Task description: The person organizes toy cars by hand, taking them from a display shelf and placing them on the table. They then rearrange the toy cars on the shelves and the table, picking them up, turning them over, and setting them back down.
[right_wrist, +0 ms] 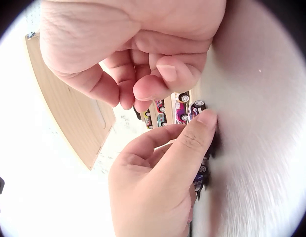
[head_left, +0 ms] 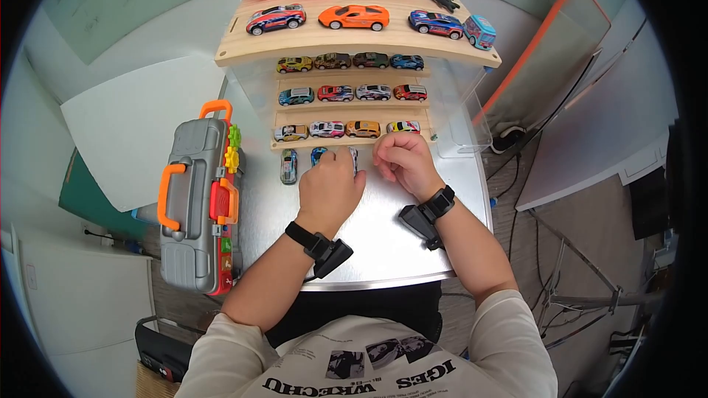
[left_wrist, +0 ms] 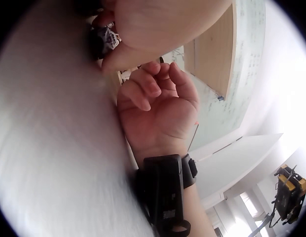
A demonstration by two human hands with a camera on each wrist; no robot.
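Observation:
On the metal tabletop in front of the shelf, my left hand (head_left: 332,188) pinches a small white-and-dark patterned toy car (head_left: 354,156) between thumb and fingers. The car's wheel and side (right_wrist: 196,108) show just beyond the thumb tip in the right wrist view; the rest is hidden by the hand. A blue toy car (head_left: 318,155) peeks out past the left knuckles, and a grey-green toy car (head_left: 288,166) stands to its left. My right hand (head_left: 404,162) hovers by the bottom shelf's right end, its fingers loosely curled and holding nothing.
A clear-sided display shelf with wooden tiers (head_left: 354,107) carries rows of toy cars. On its wooden top (head_left: 398,48) are more cars, several dolls and small figures. A grey toolbox (head_left: 193,214) with orange handles stands at the left table edge.

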